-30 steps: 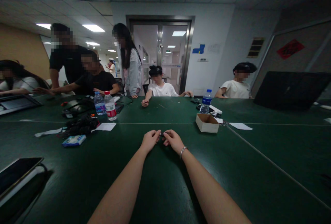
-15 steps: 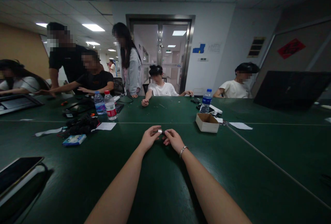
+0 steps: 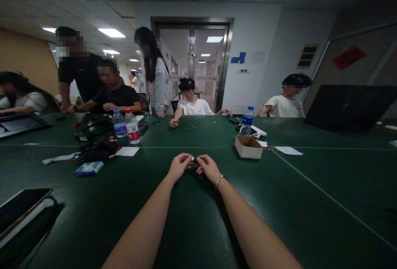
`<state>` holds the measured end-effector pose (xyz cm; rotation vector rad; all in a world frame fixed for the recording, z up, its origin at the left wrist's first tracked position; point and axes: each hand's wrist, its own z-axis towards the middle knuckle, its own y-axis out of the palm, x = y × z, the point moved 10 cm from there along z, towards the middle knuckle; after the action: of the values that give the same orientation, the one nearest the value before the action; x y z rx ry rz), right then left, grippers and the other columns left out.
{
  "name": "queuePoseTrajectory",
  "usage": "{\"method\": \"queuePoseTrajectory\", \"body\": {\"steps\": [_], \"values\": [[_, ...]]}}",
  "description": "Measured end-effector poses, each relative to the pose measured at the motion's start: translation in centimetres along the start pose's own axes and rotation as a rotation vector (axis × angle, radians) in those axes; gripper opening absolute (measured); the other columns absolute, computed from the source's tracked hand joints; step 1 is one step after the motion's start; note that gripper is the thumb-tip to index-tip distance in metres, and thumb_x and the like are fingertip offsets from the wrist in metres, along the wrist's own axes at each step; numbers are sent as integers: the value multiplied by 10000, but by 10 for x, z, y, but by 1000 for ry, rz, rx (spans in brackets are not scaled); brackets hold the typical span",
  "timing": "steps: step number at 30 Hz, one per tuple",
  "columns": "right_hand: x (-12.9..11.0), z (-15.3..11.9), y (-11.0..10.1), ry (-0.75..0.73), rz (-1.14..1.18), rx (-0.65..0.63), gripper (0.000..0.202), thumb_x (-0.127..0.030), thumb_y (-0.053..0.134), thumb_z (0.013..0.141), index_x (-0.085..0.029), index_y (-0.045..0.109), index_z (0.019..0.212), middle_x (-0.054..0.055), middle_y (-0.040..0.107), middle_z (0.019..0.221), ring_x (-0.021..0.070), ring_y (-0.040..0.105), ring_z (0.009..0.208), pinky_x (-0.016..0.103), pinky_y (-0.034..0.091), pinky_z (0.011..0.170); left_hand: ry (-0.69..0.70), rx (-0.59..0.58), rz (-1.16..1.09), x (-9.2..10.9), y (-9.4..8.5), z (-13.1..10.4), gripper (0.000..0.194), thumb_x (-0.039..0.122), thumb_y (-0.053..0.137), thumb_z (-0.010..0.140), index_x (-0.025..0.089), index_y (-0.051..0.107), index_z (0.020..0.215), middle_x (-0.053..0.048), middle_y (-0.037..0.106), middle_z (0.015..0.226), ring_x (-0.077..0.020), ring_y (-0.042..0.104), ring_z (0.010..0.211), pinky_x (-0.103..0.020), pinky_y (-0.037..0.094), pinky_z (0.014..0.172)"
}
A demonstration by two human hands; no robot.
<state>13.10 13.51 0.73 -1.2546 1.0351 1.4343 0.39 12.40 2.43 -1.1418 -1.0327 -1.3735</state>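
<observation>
A tiny silver-and-dark object (image 3: 194, 159), which looks like a USB stick, is held between my two hands just above the green table (image 3: 198, 219). My left hand (image 3: 178, 167) pinches its silvery end between thumb and fingers. On the dark end, my right hand (image 3: 209, 167) closes with thumb and forefinger, its other fingers curled below. Fingertips cover much of the object, so its exact shape is hard to make out. A silver bracelet (image 3: 219, 181) circles my right wrist.
A small open box (image 3: 249, 148) and a blue-capped bottle (image 3: 247, 121) stand ahead to the right. Two bottles, black gear (image 3: 98, 149) and a blue packet (image 3: 89, 168) are at left. A phone (image 3: 23, 209) lies near left. Several people are around the table.
My left thumb and fingers have shifted slightly over the silver end, and less of it shows. My right hand stays nearly still. A seated person at left has drawn their arms in.
</observation>
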Motion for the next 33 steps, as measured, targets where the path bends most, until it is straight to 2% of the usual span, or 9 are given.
{"method": "queuePoseTrajectory", "body": {"steps": [8, 17, 24, 28, 33], "values": [[1, 1, 1, -21, 9, -12, 269, -368, 612, 800, -157, 477, 898, -12, 595, 627, 108, 586, 451, 175, 469, 403, -15, 10, -16, -6, -2, 2, 350, 436, 653, 716, 138, 610, 893, -85, 636, 915, -168, 621, 807, -238, 512, 630], [0, 0, 1, -16, 11, -19, 236, -300, 605, 804, -157, 460, 922, -13, 591, 646, 106, 587, 459, 172, 470, 405, -19, 13, -29, -12, -5, 4, 347, 433, 663, 710, 144, 629, 901, -88, 646, 920, -176, 626, 818, -266, 519, 666], [-7, -3, 5, -60, -16, -49, 289, -289, 634, 751, -166, 442, 928, -32, 567, 651, 112, 589, 475, 181, 461, 417, -42, 46, -55, -11, -7, 4, 330, 408, 670, 709, 129, 631, 881, -96, 646, 897, -169, 627, 787, -239, 518, 630], [-8, -5, 6, -104, -77, -46, 298, -278, 634, 717, -179, 433, 914, -55, 545, 621, 115, 576, 478, 195, 448, 433, -39, 72, -38, -7, -6, 2, 349, 412, 667, 707, 135, 623, 914, -99, 642, 914, -168, 630, 773, -227, 517, 599], [-17, -10, 9, -192, -278, 21, 300, -250, 657, 670, -211, 430, 861, -50, 569, 679, 119, 541, 513, 219, 419, 471, 29, 174, 74, 3, -10, -2, 359, 425, 614, 739, 180, 584, 999, -50, 629, 822, -158, 620, 719, -217, 510, 532]]}}
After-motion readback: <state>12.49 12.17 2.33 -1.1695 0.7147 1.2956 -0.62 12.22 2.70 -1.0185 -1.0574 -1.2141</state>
